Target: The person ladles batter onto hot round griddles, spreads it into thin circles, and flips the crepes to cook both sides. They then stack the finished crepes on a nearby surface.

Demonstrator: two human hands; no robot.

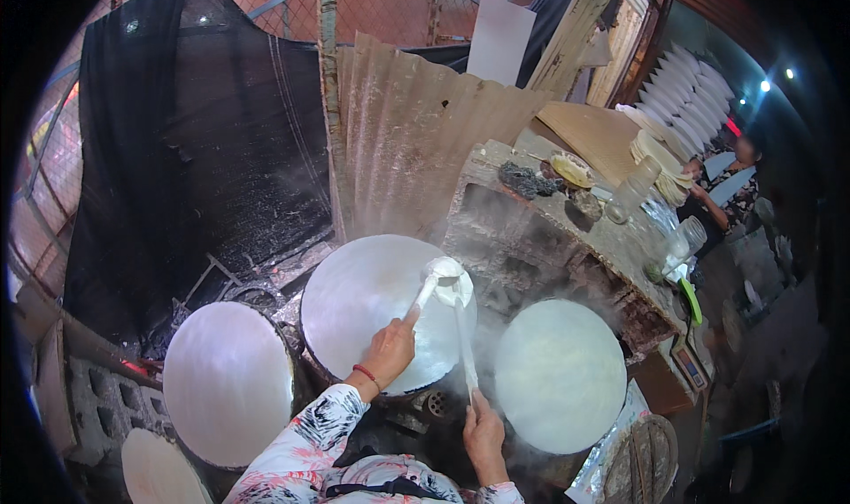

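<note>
My left hand (388,351), with a red bracelet at the wrist, grips the handle of a white-coated utensil (426,293). My right hand (485,431) holds a longer white-coated utensil (466,348). Both tools' heads meet over the right part of the middle round plate (365,298); they look like ladles or spoons covered in white batter. Which head belongs to which handle is hard to tell. To the left lies another round pale plate (226,384) with a shiny surface. On the right, a third round plate (561,378) has a whitish surface and steam around it.
A cement-topped block ledge (491,165) at the right carries glass jars (634,188), a yellowish dish (572,169) and dark scrubbing material (528,180). Beyond it, a person (727,185) stands near stacked pale sheets (661,162). Corrugated sheeting (425,125) and black cloth (219,145) stand behind the plates.
</note>
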